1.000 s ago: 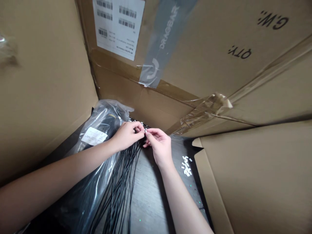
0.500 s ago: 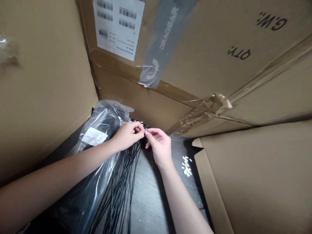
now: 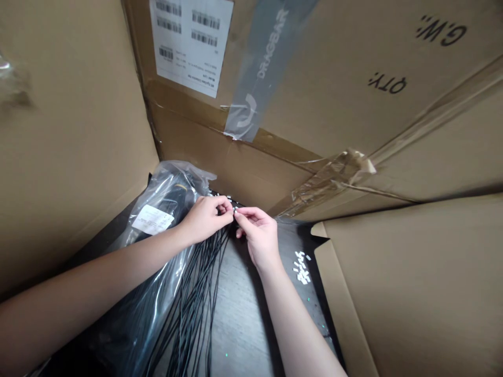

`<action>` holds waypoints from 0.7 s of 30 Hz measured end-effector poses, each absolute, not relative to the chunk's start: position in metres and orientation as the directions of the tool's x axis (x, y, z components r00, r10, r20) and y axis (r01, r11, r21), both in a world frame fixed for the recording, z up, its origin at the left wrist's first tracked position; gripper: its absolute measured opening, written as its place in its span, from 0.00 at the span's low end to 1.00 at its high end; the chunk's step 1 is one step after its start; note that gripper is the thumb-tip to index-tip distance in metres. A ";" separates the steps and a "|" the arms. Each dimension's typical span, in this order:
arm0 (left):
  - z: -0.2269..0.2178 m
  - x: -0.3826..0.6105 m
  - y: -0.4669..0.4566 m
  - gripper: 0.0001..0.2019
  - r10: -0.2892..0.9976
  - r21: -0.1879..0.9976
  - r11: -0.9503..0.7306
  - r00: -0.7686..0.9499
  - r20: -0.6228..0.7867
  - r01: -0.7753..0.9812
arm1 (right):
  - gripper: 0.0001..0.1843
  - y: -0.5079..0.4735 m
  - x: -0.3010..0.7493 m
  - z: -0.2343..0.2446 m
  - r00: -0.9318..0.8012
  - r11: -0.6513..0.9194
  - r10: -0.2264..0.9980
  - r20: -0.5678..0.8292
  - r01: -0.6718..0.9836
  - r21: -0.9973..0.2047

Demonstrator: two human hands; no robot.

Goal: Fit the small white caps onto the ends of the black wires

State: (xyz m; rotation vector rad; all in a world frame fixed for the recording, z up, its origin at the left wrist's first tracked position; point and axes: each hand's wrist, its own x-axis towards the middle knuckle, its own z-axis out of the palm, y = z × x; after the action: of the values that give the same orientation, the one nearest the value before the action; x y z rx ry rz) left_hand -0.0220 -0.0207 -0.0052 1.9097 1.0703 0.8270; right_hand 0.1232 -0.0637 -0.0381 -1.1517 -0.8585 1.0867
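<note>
The work space is a narrow pocket walled in by cardboard. A tall cardboard wall (image 3: 70, 146) closes the left side, a big box (image 3: 334, 94) leans across the back, and a cardboard flap (image 3: 416, 293) covers the right. The flap's cut edge runs along the table's right side. Loose brown tape (image 3: 334, 175) hangs off the box's lower edge, just above and to the right of the hands. The only open room is the strip of table toward the person, between the two forearms.

The left hand (image 3: 204, 217) is curled nearly closed, its fingers gathered around the far ends of a bundle of thin black cords (image 3: 192, 303). The right hand (image 3: 257, 235) meets it fingertip to fingertip. Its thumb and forefinger are pinched on a small white piece (image 3: 234, 210) at a cord end, and its other fingers are loosely bent. The cords fan from the hands back toward the person, lying on the table and partly over a clear plastic bag (image 3: 157, 204).

The table (image 3: 239, 324) is dark with a faint wood grain. The bag lies at its left under the left forearm, holds more black cord and carries a white label (image 3: 152, 219). A small heap of white pieces (image 3: 301, 267) sits on the table just right of the right wrist, near the flap's edge. The box bears a barcode sheet (image 3: 190, 42) and a strip of grey tape (image 3: 263, 63).
</note>
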 end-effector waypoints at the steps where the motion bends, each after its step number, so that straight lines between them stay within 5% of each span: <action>1: -0.005 -0.022 -0.021 0.05 0.886 0.862 -0.341 0.435 0.160 0.376 | 0.12 -0.064 0.123 -0.038 0.274 0.051 0.962 -0.008 -0.210 -0.976; 21: -0.007 -0.024 -0.018 0.05 0.888 0.888 -0.297 0.442 0.123 0.350 | 0.13 -0.064 0.122 -0.035 0.247 0.032 0.969 -0.007 -0.152 -0.988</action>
State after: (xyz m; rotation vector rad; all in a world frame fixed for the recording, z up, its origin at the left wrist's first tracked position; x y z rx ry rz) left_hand -0.0237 -0.0185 -0.0067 1.8520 1.0515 0.8052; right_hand 0.1220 -0.0639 -0.0345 -1.1938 -0.9197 1.0857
